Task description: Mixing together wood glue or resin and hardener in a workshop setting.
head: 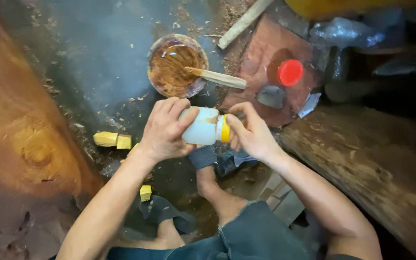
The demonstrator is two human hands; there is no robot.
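From the head camera, looking down, the left hand (163,129) is wrapped around the body of a small white plastic bottle (201,126), fingers curled over its top and thumb underneath, holding it on its side just above the person's knees. The right hand (250,132) meets it from the other end: its thumb and fingertips are pinched on the bottle's yellow cap (224,128), with the remaining fingers bent in behind. The two hands are almost touching across the bottle. Just beyond the left hand's knuckles stands a round bowl (176,65) filled with brown paste, and a flat wooden stick (216,77) rests with one end in the paste and the other end sticking out over the rim toward the right hand. Farther out past the right hand lies a reddish-brown board (261,58), and on it a red round lid (291,72) and a grey stone-like lump (271,96). To the outer side of the left hand, on the dark dusty floor (97,43), lie small yellow wooden blocks (112,139), and another yellow block (145,192) lies beside the left forearm. A rough log (376,173) lies on the outer side of the right forearm.
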